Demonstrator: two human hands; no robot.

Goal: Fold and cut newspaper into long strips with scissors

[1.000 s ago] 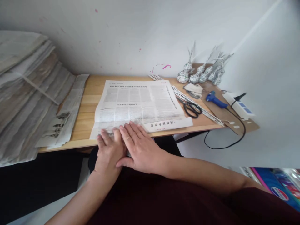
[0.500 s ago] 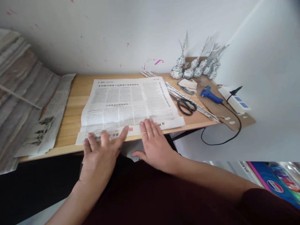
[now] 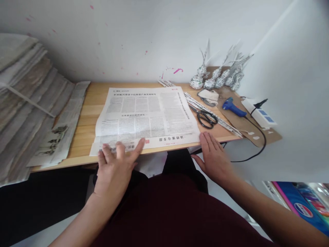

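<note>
A newspaper sheet lies flat on the wooden table, its near edge folded up into a narrow strip along the table's front. My left hand rests palm down on the left part of that strip, fingers spread. At the sheet's near right corner is my right hand, fingers stretched out flat with the thumb apart. Black-handled scissors lie just right of the sheet, their blades partly hidden. Beside them run several thin rolled paper sticks.
A tall tied stack of newspapers stands on the left. To the right are a blue glue gun on cardboard, a white power strip, a cloth and several gourd-shaped woven paper pieces. A black cord hangs over the edge.
My right hand has slid right along the folded strip, from near the middle to the sheet's right corner. My left hand stays on the strip. The view has shifted slightly.
</note>
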